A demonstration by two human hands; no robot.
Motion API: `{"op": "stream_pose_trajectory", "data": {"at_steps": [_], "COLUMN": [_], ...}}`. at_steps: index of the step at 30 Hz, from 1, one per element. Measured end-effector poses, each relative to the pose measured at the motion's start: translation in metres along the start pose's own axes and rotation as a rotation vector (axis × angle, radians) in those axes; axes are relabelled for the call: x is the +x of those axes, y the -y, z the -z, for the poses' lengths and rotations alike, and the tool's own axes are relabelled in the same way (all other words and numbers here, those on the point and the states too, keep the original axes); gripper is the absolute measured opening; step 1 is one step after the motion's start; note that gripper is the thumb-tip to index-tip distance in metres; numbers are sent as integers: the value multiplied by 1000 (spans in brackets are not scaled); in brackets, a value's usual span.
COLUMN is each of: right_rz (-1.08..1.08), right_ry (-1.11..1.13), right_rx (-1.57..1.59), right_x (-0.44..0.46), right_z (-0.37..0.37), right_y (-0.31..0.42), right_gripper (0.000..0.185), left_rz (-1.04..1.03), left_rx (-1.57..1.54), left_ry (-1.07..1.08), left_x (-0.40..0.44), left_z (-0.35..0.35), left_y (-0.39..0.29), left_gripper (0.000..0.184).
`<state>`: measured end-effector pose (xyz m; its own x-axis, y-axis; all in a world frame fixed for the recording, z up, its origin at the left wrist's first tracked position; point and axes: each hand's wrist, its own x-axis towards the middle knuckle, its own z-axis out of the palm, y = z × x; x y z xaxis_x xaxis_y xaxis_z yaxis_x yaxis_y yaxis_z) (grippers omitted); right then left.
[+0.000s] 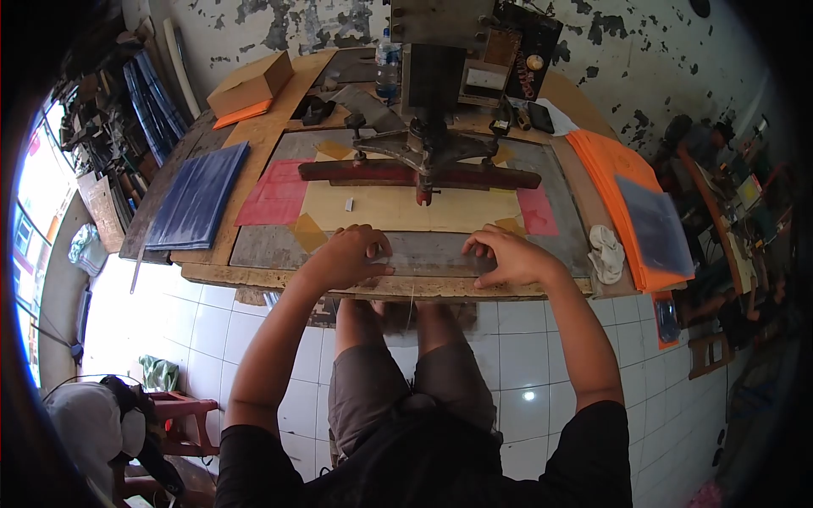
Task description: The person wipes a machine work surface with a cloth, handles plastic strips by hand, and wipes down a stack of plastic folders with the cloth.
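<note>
My left hand is over the left front part of the grey work board, its fingers curled and the thumb apart from them. On the right, my right hand mirrors it, with a gap between thumb and forefinger. Faint glints between the hands look like clear film; whether either hand touches it, I cannot tell. Behind them, a pale yellow sheet lies under the red bar of a metal press. Pink pieces flank the sheet, and amber tape is at its corners.
Blue plastic sheets lie at left, near a cardboard box. Orange sheets, topped by a clear blue stack, lie at right beside a white cloth. A bottle stands behind. Another person is at far right.
</note>
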<state>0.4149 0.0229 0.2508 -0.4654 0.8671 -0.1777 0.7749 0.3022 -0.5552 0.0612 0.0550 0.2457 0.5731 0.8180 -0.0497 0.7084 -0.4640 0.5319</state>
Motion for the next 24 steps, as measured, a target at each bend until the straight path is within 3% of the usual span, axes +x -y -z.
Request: {"op": "stream_pose_trajectory", "data": {"at_steps": [3, 6, 9, 11, 15, 17, 20, 24], "right_rz": [16, 20, 12, 5, 140, 225, 44, 161], "right_ry": [-7, -19, -18, -13, -184, -252, -275, -657], "right_rx": [8, 19, 30, 26, -72, -84, 248, 709], "right_x": [0, -2, -2, -2, -9, -11, -16, -1], "right_z": [-3, -5, -5, -4, -6, -2, 17, 5], "right_y": [-7, -9, -8, -6, -8, -23, -25, -38], "right_gripper": [68, 70, 71, 72, 56, 43, 27, 17], "left_rz": [-234, -267, -20, -26, -138, -163, -82, -96], "left_rx": [23, 33, -136, -91, -115, -331, -565, -816], "left_ry": [-195, -183, -58, -56, -75, -159, -274, -436], "left_x": [2, 1, -3, -3, -4, -1, 5, 24], "left_z": [-15, -17, -8, -8, -7, -3, 15, 11], "left_y": [21, 23, 1, 0, 8, 15, 20, 50], "left_gripper": [38, 37, 34, 35, 33, 28, 20, 17]}}
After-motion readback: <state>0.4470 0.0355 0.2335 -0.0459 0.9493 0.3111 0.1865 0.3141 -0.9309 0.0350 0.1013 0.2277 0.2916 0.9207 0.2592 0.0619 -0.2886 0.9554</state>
